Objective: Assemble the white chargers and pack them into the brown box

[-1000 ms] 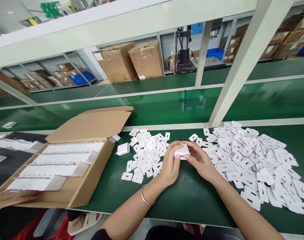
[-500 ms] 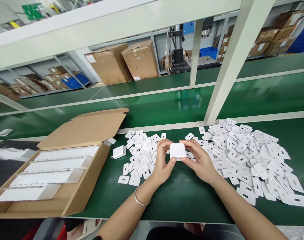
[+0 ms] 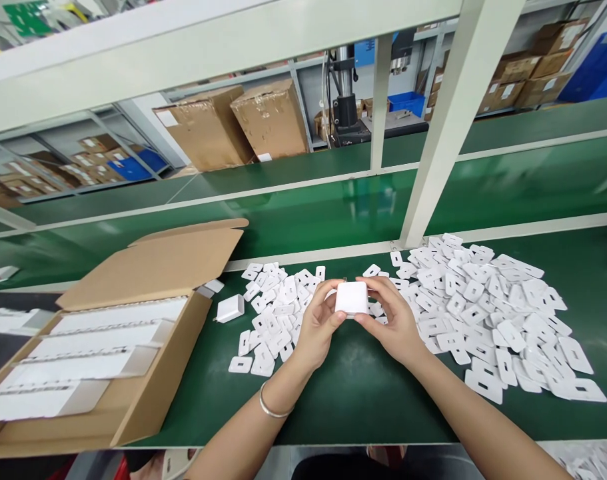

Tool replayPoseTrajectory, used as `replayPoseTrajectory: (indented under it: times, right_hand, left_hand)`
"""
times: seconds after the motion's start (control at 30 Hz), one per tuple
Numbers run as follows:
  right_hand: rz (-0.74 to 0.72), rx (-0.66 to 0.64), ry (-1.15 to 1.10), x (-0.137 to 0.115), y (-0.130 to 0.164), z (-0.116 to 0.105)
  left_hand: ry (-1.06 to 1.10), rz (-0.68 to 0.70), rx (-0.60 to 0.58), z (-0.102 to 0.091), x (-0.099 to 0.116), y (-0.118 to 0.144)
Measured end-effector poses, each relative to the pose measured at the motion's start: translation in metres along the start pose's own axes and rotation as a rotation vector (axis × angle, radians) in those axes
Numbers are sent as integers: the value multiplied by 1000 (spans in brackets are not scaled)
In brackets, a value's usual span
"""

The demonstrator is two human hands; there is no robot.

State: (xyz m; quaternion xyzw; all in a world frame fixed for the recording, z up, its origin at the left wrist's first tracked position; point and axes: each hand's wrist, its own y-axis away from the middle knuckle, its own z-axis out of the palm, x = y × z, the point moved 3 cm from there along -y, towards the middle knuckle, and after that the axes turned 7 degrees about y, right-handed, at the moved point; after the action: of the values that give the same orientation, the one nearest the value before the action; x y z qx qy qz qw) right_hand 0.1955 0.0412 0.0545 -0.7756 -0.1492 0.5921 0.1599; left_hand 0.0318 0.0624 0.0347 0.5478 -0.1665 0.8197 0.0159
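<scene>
Between my two hands is a white charger block (image 3: 352, 297), held above the green bench top. My left hand (image 3: 319, 327) grips its left side with thumb and fingers, and my right hand (image 3: 390, 319) grips its right side. A small metal prong shows at the block's far edge. Left of my hands lies a pile of small white plates with slots (image 3: 283, 310). To the right spreads a larger pile of the same plates (image 3: 483, 313). A second white charger block (image 3: 230, 308) rests by the left pile, its prongs pointing left.
An open cardboard box (image 3: 183, 360) with rows of white pieces (image 3: 108, 333) stands at the left. A pale metal post (image 3: 440, 127) rises behind the right pile. Large cartons (image 3: 270, 120) and a drill press (image 3: 346, 93) stand beyond the bench.
The view has shifted slightly, so the bench contents sit a little further left. The charger block is tilted so more of its broad face shows; both hands keep their hold.
</scene>
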Motion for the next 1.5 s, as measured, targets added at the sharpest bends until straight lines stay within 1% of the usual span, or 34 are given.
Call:
replayPoseTrajectory:
  times: [0.13, 0.37, 0.53, 0.67, 0.73, 0.87, 1.0, 1.1, 1.2, 1.27, 1.33, 1.43, 1.5]
  right_hand:
    - [6, 11, 67, -4, -1, -2]
    - [16, 42, 61, -8, -2, -2]
    - [90, 91, 20, 2, -1, 4]
    - [140, 90, -31, 11, 0, 6]
    - [166, 70, -42, 13, 0, 7]
    - [183, 21, -19, 13, 0, 7]
    - [180, 9, -30, 13, 0, 9]
    - [167, 63, -18, 16, 0, 9]
    - [197, 94, -21, 20, -1, 8]
    - [218, 82, -43, 20, -2, 5]
    - [201, 67, -50, 15, -3, 2]
    - [134, 21, -40, 7, -5, -1]
    - [131, -28, -56, 5, -6, -1]
  left_hand:
    - [-6, -31, 3, 1, -1, 1]
    - [-69, 11, 9, 1, -2, 1]
    - [-142, 71, 43, -6, -13, 1]
    - [-173, 22, 22, -13, -24, 2]
    - [-168, 13, 45, -14, -26, 3]
    - [-197, 76, 110, -10, -22, 3]
    - [-267, 146, 108, -5, -18, 3]
    - [-292, 115, 95, -5, -21, 3]
    - [-305, 60, 52, -6, -22, 2]
    - [-285, 59, 8, -5, -19, 3]
    - [-246, 79, -15, -3, -15, 3]
    - [-183, 99, -7, -3, -10, 5]
    - [-161, 114, -3, -3, -8, 5]
